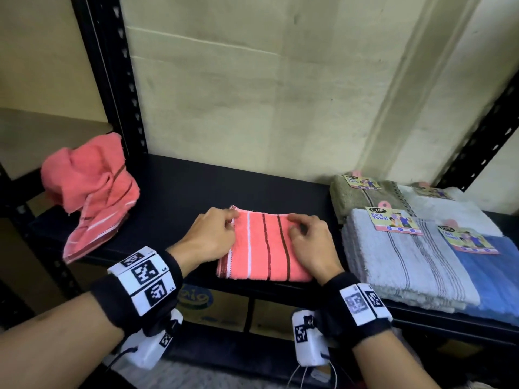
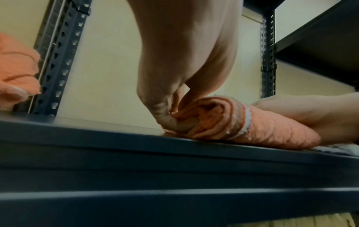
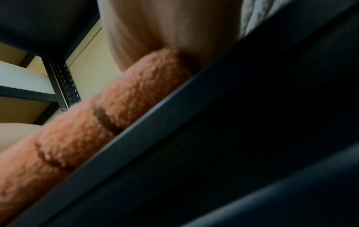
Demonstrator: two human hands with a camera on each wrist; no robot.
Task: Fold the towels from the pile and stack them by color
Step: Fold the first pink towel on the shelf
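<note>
Towels fill a black metal shelf [image 1: 174, 186]: folded grey, white, olive and blue tagged ones [image 1: 407, 256] stacked at right, a crumpled pink towel [image 1: 90, 189] at left. Between them lies the folded pink striped towel [image 1: 264, 248] — the left hand [image 1: 207, 237] pinches its left edge, the right hand [image 1: 309, 242] rests curled fingers on its right side.
</note>
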